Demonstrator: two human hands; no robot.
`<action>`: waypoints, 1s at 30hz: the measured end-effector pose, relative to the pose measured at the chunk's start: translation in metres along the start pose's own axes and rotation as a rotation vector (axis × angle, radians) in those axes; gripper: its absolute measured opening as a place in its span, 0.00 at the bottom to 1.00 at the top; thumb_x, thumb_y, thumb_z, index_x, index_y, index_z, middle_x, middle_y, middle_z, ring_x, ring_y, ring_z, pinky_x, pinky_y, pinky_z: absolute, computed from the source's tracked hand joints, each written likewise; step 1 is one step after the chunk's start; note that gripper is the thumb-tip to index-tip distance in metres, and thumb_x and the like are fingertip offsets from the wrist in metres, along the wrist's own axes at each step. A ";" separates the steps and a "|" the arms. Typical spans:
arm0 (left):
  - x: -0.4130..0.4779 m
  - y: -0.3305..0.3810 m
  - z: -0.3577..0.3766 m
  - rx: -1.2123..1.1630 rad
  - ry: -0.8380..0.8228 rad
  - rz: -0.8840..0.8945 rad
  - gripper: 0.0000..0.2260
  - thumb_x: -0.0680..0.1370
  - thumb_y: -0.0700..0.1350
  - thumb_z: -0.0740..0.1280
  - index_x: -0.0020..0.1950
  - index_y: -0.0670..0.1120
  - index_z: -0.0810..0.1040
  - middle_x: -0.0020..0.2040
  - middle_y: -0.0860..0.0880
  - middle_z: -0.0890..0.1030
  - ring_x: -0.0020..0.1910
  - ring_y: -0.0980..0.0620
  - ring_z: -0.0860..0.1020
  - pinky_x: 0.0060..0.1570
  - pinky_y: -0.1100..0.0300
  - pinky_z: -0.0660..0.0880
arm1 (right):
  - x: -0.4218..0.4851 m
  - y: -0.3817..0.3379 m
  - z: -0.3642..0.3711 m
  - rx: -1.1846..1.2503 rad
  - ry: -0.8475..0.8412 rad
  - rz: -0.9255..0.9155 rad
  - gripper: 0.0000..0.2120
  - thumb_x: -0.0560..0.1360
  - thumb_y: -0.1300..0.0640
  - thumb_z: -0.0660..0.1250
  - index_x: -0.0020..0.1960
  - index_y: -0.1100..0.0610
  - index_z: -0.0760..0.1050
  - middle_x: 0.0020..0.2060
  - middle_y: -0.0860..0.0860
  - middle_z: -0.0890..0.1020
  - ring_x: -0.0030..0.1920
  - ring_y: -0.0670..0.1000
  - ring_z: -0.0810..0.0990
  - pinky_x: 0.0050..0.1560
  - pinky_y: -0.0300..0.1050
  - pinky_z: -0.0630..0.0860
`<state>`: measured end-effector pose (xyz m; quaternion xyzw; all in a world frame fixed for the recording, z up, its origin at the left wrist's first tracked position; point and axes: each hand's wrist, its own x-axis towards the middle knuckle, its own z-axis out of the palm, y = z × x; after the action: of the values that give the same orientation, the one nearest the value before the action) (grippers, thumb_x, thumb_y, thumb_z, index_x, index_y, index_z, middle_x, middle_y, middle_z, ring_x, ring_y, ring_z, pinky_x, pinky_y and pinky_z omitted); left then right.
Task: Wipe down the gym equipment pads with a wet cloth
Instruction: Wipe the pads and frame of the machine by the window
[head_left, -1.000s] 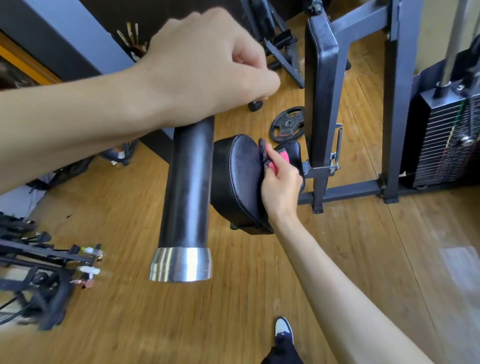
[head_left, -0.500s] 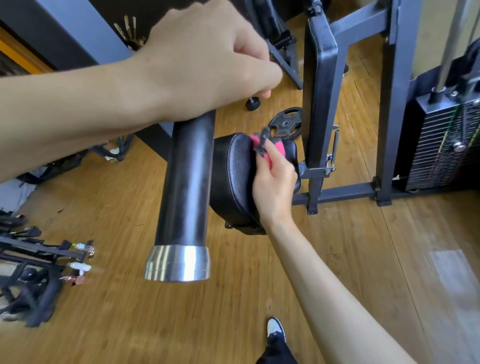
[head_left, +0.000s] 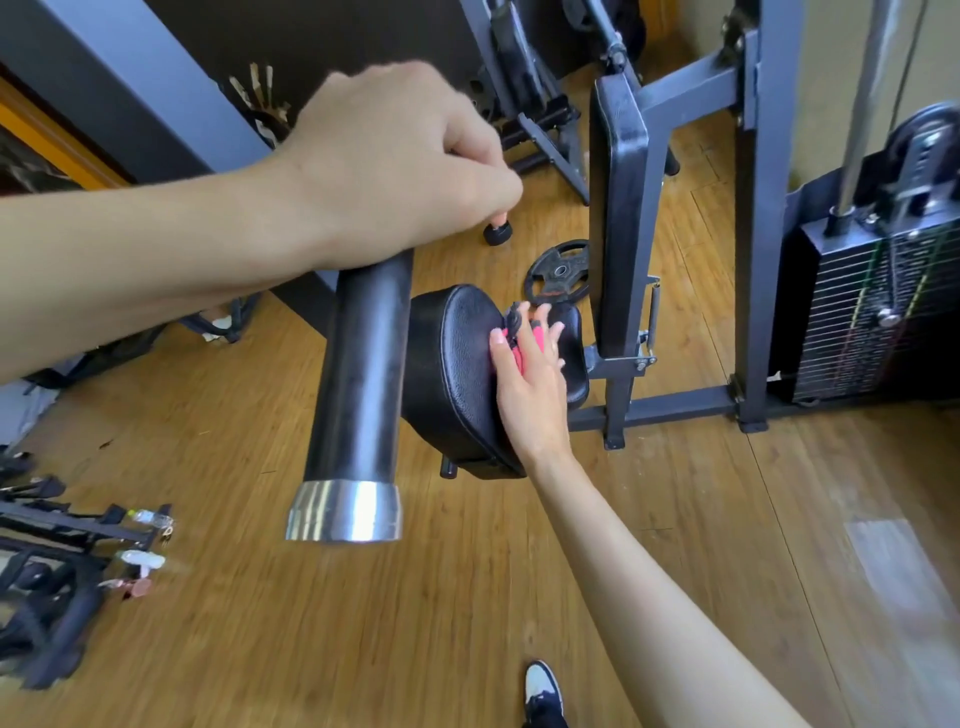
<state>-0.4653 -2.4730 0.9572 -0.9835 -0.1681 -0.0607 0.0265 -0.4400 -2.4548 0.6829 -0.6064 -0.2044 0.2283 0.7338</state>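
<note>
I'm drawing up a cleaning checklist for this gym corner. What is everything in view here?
seat pad: 1, black, centre
cloth: 1, pink, on the seat pad under the right hand
bar: 1, black with silver end, left of the seat pad
back pad: 1, black, upright, behind the seat pad
weight plate: 1, black, on the floor
weight stack: 1, black, far right
machine frame: 1, grey, right of centre
rack: 1, dark, blurred, lower left
floor: 1, brown wood
shoe: 1, black and white, bottom edge
left hand: 1, grips the bar's top
right hand: 1, straight fingers press the cloth
</note>
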 end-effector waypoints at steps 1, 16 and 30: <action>0.000 0.004 0.000 -0.004 -0.009 0.019 0.21 0.64 0.63 0.58 0.40 0.53 0.86 0.50 0.50 0.86 0.54 0.50 0.80 0.63 0.46 0.73 | 0.000 0.002 0.001 0.071 0.012 0.004 0.23 0.85 0.42 0.55 0.80 0.40 0.61 0.81 0.44 0.59 0.82 0.48 0.48 0.82 0.55 0.43; 0.009 -0.008 0.009 0.037 -0.005 0.049 0.18 0.68 0.60 0.60 0.39 0.51 0.86 0.48 0.48 0.87 0.51 0.48 0.83 0.58 0.49 0.75 | 0.004 -0.019 0.006 0.118 0.114 -0.336 0.18 0.85 0.59 0.61 0.73 0.49 0.74 0.68 0.43 0.76 0.75 0.40 0.68 0.75 0.33 0.61; 0.015 -0.009 0.010 0.056 0.010 0.077 0.16 0.69 0.58 0.61 0.39 0.52 0.86 0.48 0.50 0.87 0.50 0.50 0.82 0.53 0.60 0.73 | 0.007 -0.035 0.006 0.165 0.096 -0.318 0.20 0.84 0.61 0.61 0.73 0.47 0.75 0.68 0.47 0.80 0.75 0.42 0.69 0.75 0.32 0.59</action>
<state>-0.4528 -2.4587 0.9492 -0.9878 -0.1317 -0.0601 0.0570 -0.4350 -2.4514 0.7190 -0.5145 -0.2430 0.0963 0.8167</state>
